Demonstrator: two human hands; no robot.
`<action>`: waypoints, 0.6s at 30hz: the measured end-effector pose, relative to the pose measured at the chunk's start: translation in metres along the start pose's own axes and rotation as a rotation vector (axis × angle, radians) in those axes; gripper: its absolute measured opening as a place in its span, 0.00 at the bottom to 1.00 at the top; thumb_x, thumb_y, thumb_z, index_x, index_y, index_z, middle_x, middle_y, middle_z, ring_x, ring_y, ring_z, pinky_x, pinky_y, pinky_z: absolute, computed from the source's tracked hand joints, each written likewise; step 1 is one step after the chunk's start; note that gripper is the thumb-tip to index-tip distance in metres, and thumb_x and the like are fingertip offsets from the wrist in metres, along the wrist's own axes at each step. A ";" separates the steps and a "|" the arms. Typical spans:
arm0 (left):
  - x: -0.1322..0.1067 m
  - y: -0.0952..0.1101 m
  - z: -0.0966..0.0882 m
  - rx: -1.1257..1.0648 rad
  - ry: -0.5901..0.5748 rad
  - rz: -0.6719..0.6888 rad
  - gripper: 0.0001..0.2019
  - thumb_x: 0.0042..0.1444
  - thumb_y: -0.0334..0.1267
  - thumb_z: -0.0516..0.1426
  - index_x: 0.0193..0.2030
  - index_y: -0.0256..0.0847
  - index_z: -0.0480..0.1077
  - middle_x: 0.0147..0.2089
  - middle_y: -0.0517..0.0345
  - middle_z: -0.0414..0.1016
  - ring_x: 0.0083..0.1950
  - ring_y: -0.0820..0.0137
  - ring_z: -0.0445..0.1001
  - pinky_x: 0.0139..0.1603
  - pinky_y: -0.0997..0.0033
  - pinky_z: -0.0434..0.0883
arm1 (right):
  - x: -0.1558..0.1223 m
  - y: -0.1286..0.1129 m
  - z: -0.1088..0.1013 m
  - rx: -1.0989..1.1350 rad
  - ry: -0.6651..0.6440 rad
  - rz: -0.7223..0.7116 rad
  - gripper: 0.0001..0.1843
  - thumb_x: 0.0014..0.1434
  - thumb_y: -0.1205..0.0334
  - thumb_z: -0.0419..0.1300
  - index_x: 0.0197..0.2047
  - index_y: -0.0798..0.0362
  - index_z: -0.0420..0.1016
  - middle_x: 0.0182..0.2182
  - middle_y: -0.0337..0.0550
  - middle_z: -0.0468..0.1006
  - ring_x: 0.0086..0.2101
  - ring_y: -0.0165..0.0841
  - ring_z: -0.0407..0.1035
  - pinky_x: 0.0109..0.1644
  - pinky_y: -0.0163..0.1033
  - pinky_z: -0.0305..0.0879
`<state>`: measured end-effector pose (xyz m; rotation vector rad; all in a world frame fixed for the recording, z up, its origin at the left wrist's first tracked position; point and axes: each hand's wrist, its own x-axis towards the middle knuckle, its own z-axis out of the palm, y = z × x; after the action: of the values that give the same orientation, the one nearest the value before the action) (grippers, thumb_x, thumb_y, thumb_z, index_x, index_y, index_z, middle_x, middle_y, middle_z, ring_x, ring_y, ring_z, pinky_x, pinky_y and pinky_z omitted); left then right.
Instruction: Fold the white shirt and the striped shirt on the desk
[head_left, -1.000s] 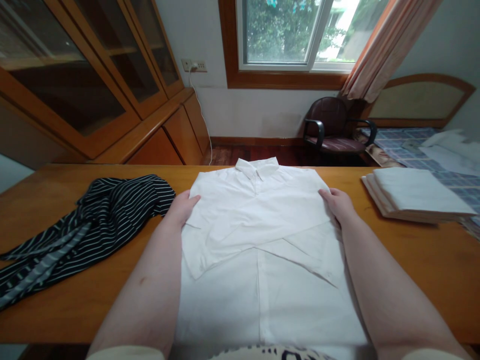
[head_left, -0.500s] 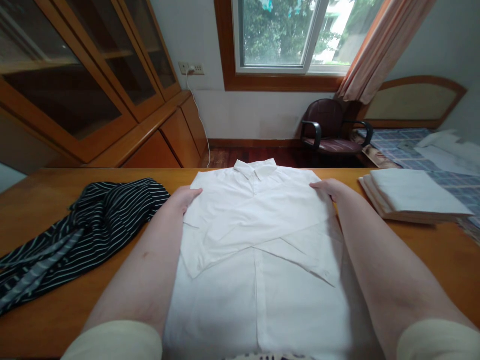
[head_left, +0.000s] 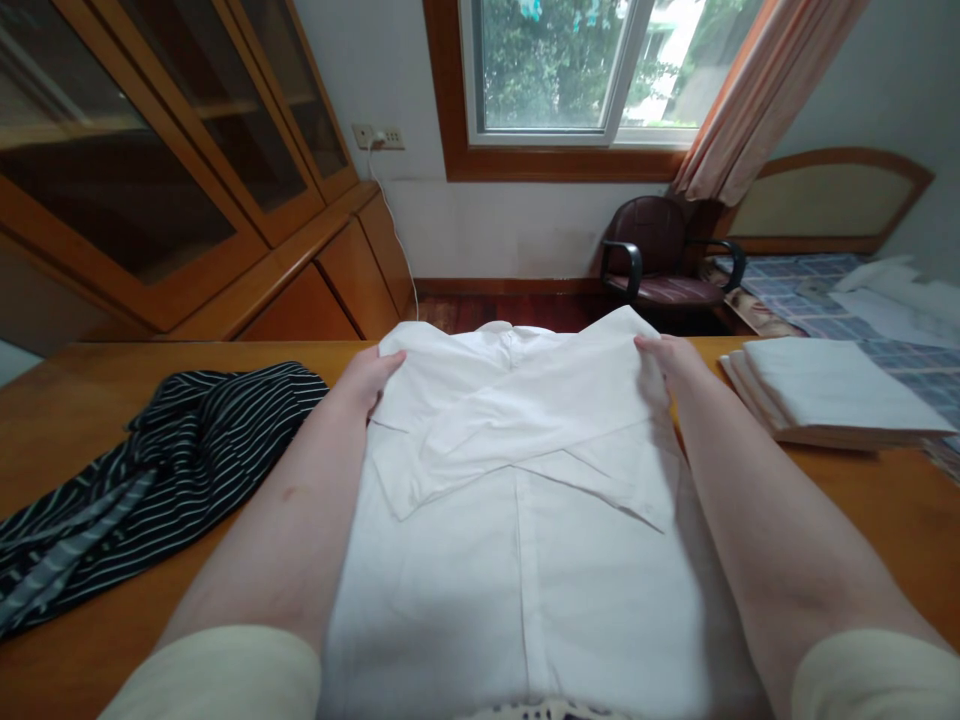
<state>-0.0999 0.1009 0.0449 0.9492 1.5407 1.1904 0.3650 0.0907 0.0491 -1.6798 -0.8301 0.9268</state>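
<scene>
A white shirt (head_left: pixel 525 560) lies front up along the wooden table, its sleeves folded across the chest with the cuffs pointing toward me. My left hand (head_left: pixel 375 375) is closed on the shirt's left shoulder, thumb on top. At the other shoulder my right hand (head_left: pixel 660 355) pinches the cloth. Both shoulder corners are raised, and the part between them sags. The collar at the far edge is mostly hidden behind the lifted fabric.
A black garment with white stripes (head_left: pixel 217 450) lies crumpled on the table (head_left: pixel 67 400) at left. Folded white cloths (head_left: pixel 840 385) are stacked at right. Beyond stand a dark armchair (head_left: pixel 652 250), a bed (head_left: pixel 795 280) and a glass-door cabinet (head_left: pixel 225 240).
Both hands have lifted the shirt's shoulders up from the table, and the right hand has shifted slightly outward. The collar, visible before, has tipped back and dropped mostly out of sight.
</scene>
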 end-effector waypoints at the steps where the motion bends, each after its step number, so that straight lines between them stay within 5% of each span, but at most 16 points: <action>1: -0.004 0.004 -0.004 -0.020 -0.039 0.014 0.12 0.45 0.31 0.63 0.39 0.34 0.75 0.37 0.47 0.80 0.39 0.59 0.79 0.39 0.63 0.76 | -0.004 -0.004 -0.005 -0.005 -0.009 0.013 0.08 0.45 0.62 0.66 0.31 0.52 0.74 0.25 0.41 0.77 0.26 0.35 0.69 0.27 0.37 0.65; 9: -0.058 0.006 -0.028 -0.115 -0.134 0.069 0.18 0.45 0.35 0.63 0.45 0.34 0.73 0.44 0.48 0.79 0.47 0.58 0.77 0.46 0.62 0.75 | -0.047 -0.009 -0.058 0.095 -0.284 0.055 0.09 0.48 0.61 0.62 0.34 0.54 0.76 0.33 0.50 0.79 0.33 0.41 0.73 0.34 0.40 0.69; 18: -0.096 -0.024 -0.054 0.023 -0.244 -0.282 0.12 0.40 0.36 0.64 0.34 0.35 0.74 0.36 0.48 0.80 0.40 0.59 0.79 0.40 0.66 0.76 | -0.090 0.035 -0.072 -0.105 -0.333 0.307 0.08 0.43 0.62 0.65 0.29 0.54 0.73 0.27 0.50 0.78 0.28 0.38 0.73 0.29 0.39 0.70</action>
<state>-0.1275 -0.0081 0.0466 0.8268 1.4383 0.8282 0.3892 -0.0278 0.0470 -1.8032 -0.8633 1.4239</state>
